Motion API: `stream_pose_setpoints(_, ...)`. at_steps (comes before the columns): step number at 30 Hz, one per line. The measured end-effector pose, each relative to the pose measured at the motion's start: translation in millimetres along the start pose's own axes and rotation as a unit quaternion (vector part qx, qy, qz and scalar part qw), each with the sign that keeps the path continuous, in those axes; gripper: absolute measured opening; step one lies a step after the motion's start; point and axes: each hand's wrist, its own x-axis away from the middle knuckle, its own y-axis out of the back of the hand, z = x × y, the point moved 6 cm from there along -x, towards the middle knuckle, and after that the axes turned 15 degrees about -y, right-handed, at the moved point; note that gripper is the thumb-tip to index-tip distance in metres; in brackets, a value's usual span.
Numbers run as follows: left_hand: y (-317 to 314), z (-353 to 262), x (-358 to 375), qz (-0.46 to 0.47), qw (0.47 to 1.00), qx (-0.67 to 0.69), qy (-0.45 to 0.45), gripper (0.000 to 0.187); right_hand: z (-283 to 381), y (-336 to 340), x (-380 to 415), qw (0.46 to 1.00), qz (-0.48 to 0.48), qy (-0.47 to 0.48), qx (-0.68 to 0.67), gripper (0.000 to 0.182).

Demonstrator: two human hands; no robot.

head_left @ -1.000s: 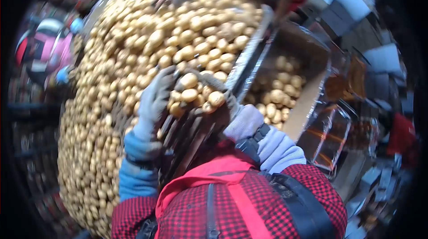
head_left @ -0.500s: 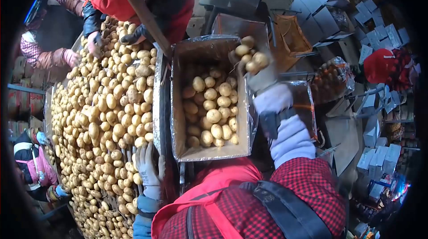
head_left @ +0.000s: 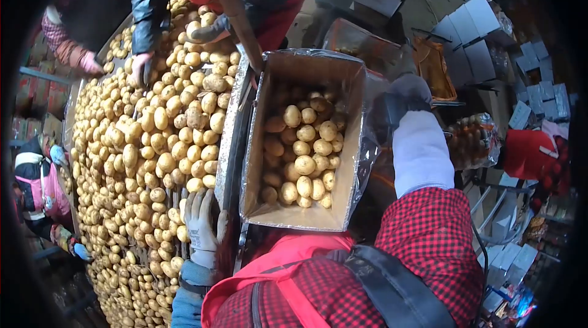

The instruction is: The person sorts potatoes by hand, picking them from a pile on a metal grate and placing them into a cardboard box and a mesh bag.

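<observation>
My left hand (head_left: 201, 224), in a grey glove, lies with its fingers stretched out on the potatoes (head_left: 160, 118) at the near right edge of the sorting surface. Beside it stands an open cardboard box (head_left: 350, 138) lined with clear plastic, with several potatoes (head_left: 304, 165) inside. My right hand (head_left: 407, 77) reaches past the right side of the box, near another plastic-lined container (head_left: 361, 43). Its fingers are dark and blurred, and whatever they hold cannot be made out.
Co-workers' hands (head_left: 142, 68) are among the potatoes at the far end. Another person (head_left: 43, 187) stands at the left. A wooden post (head_left: 229, 9) slants near the box. An orange crate (head_left: 433, 71), bagged potatoes (head_left: 473, 141) and white boxes (head_left: 468, 25) are on the right.
My right hand has moved away from the box's upper right edge, outward and up; the potatoes it held are no longer visible. My left hand stays on the potatoes. The view has shifted.
</observation>
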Motion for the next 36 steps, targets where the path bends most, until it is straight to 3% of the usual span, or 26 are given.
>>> stream_pose_setpoints(3, 3, -1, -1, -0.015, 1.000, 0.009, 0.009, 0.058, -14, -9, 38, 0.999, 0.021, 0.010, 0.021, 0.046)
stream_pose_setpoints(7, 14, -7, -10, -0.071, 0.997, -0.002, -0.031, 0.054, -49, -55, 144, 0.979, 0.176, 0.017, 0.103, 0.054)
stream_pose_setpoints(10, 24, -12, -13, -0.074, 0.997, 0.008, -0.021, 0.051, -106, -102, 184, 0.914, 0.369, 0.008, 0.166, 0.052)
stream_pose_setpoints(11, 28, -13, -12, -0.070, 0.997, 0.015, -0.011, 0.050, -130, -114, 197, 0.903, 0.394, -0.029, 0.171, 0.052)
stream_pose_setpoints(13, 21, -9, -1, -0.066, 0.998, -0.009, 0.013, 0.054, -170, -136, 229, 0.837, 0.443, 0.024, 0.321, 0.046)
stream_pose_setpoints(17, 23, -7, 10, -0.040, 0.998, 0.006, 0.042, 0.059, -260, -151, 318, 0.788, 0.532, -0.026, 0.309, 0.048)
stream_pose_setpoints(19, 17, -2, 11, -0.034, 0.998, 0.024, 0.052, 0.059, -293, -145, 330, 0.830, 0.437, -0.100, 0.332, 0.047)
stream_pose_setpoints(22, 23, -3, 5, -0.066, 0.995, 0.073, 0.022, 0.059, -295, -139, 334, 0.823, 0.460, -0.183, 0.279, 0.051)
stream_pose_setpoints(24, 13, 0, 6, -0.083, 0.995, 0.048, 0.006, 0.062, -260, -136, 339, 0.820, 0.469, -0.122, 0.305, 0.051)
stream_pose_setpoints(28, 9, 0, 3, -0.073, 0.997, 0.026, 0.005, 0.059, -168, -83, 328, 0.884, 0.379, 0.001, 0.273, 0.048)
stream_pose_setpoints(29, 4, 3, 4, -0.071, 0.997, 0.024, -0.005, 0.058, -147, -60, 327, 0.913, 0.301, 0.046, 0.272, 0.049)
stream_pose_setpoints(32, -1, 6, 5, -0.069, 0.996, 0.026, -0.047, 0.059, -96, 19, 340, 0.964, 0.191, 0.060, 0.174, 0.049)
stream_pose_setpoints(33, -6, 9, 7, -0.064, 0.997, 0.015, -0.049, 0.060, -80, 54, 335, 0.949, 0.280, 0.046, 0.134, 0.047)
stream_pose_setpoints(34, -9, 11, 8, -0.065, 0.997, 0.014, -0.048, 0.060, -71, 71, 350, 0.953, 0.265, 0.062, 0.130, 0.047)
stream_pose_setpoints(36, -11, 15, 10, -0.060, 0.997, 0.019, -0.051, 0.059, -56, 114, 375, 0.975, 0.129, 0.112, 0.139, 0.047)
